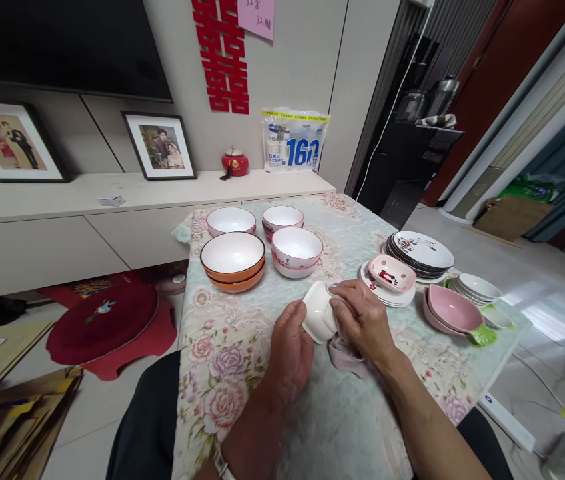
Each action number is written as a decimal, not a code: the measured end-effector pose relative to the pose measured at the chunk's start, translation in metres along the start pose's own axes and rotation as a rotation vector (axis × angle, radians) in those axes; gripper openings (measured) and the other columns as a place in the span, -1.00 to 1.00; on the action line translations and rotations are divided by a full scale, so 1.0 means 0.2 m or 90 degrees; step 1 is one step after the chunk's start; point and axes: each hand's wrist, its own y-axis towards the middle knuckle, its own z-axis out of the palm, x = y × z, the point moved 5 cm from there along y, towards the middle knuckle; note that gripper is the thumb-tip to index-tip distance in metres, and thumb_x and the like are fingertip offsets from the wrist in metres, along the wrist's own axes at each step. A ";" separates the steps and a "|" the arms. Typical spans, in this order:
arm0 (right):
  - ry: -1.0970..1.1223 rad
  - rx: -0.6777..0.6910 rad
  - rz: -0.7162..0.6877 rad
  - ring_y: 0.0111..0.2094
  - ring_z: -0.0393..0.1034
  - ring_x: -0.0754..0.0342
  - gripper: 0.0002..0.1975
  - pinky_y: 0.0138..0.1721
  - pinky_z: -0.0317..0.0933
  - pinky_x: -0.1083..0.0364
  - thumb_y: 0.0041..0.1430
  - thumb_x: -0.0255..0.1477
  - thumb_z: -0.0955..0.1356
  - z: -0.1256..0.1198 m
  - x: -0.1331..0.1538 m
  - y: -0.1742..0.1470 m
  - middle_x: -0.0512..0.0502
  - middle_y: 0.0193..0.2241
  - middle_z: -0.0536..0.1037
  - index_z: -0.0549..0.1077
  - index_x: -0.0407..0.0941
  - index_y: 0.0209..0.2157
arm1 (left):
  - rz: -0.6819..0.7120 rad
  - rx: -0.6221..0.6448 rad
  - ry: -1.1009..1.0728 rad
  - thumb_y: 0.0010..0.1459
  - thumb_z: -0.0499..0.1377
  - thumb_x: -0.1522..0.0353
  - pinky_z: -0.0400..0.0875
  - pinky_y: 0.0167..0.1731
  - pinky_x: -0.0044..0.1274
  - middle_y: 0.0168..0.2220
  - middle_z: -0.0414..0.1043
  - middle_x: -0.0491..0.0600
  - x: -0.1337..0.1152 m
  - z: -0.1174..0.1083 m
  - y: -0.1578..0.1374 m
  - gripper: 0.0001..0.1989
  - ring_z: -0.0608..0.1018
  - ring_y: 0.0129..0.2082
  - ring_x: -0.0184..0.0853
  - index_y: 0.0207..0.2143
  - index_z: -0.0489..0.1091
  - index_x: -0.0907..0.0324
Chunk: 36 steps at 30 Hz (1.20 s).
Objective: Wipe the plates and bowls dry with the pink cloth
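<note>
My left hand (292, 343) grips the side of a small white dish (318, 312), which is tilted with its glossy underside showing. Fingers of my right hand (362, 317) are closed on a greyish-pink cloth (350, 357) and press it against the dish's right side. Part of the cloth hangs below the right hand. Just right of the hands, a small pink-and-white dish with a cartoon figure (392, 273) rests on a stack of white plates (402, 298). Beyond the left hand stand stacked orange bowls with white insides (235, 277) and white bowls with red rims (296, 250).
On the right of the flowered tablecloth (232, 393) are dark-edged plates (425, 252), pink bowls (455, 308), small white bowls (480, 287) and a green leaf-shaped dish (482, 335). Behind the table runs a white cabinet (152, 200). A red stool (112, 327) stands at left.
</note>
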 end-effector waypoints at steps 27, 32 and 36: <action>0.022 0.018 -0.064 -0.15 0.47 0.01 -0.76 -0.13 0.40 0.01 0.29 -0.55 0.29 -0.01 0.15 0.01 -0.19 -0.18 0.53 0.52 -0.09 -0.07 | -0.022 0.076 0.018 -0.08 0.39 0.31 0.35 -0.24 -0.50 -0.16 0.59 0.03 -0.03 0.07 -0.05 -0.55 0.56 -0.21 -0.27 -0.09 0.50 0.20; 0.029 -0.071 0.091 -0.24 0.47 0.01 -0.82 -0.19 0.37 0.00 0.29 -0.48 0.30 -0.06 -0.04 0.02 -0.13 -0.29 0.57 0.56 -0.08 -0.19 | 0.005 0.096 0.063 -0.09 0.39 0.31 0.33 -0.10 -0.42 -0.23 0.60 0.04 -0.02 0.06 -0.03 -0.62 0.55 -0.17 -0.20 -0.17 0.53 0.22; 0.033 -0.088 0.097 -0.25 0.47 0.01 -0.83 -0.19 0.36 0.00 0.28 -0.50 0.31 -0.07 -0.05 0.02 -0.12 -0.31 0.57 0.55 -0.10 -0.22 | 0.026 0.097 0.084 -0.07 0.37 0.34 0.32 -0.17 -0.45 -0.28 0.59 0.01 -0.02 0.05 -0.03 -0.70 0.54 -0.25 -0.25 -0.23 0.51 0.22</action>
